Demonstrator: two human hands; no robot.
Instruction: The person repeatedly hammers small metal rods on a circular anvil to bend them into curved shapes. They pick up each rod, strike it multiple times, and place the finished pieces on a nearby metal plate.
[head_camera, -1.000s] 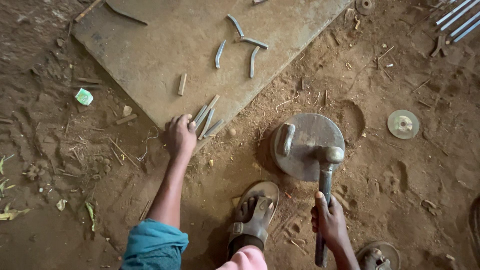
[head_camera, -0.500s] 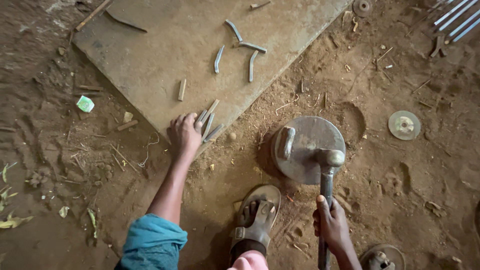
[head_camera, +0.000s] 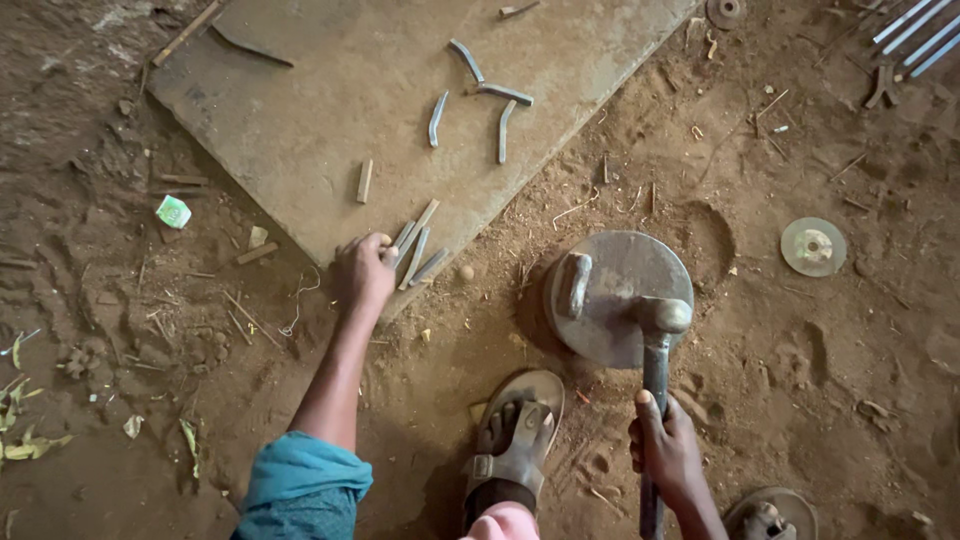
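the ground (head_camera: 800, 400) is looking reddish brown. the flat slab (head_camera: 330, 100) is showing dull brown-grey. the little rods (head_camera: 415, 245) and the round plate (head_camera: 620, 290) are looking grey. the sleeve (head_camera: 300, 490) is showing blue-green. the sandal (head_camera: 515, 440) is looking brown. a small scrap (head_camera: 173, 211) is showing green and white.

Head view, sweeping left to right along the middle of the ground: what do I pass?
Small green-and-white packet → left hand → straight grey metal bars → round grey metal plate → hammer head → flat shiny disc.
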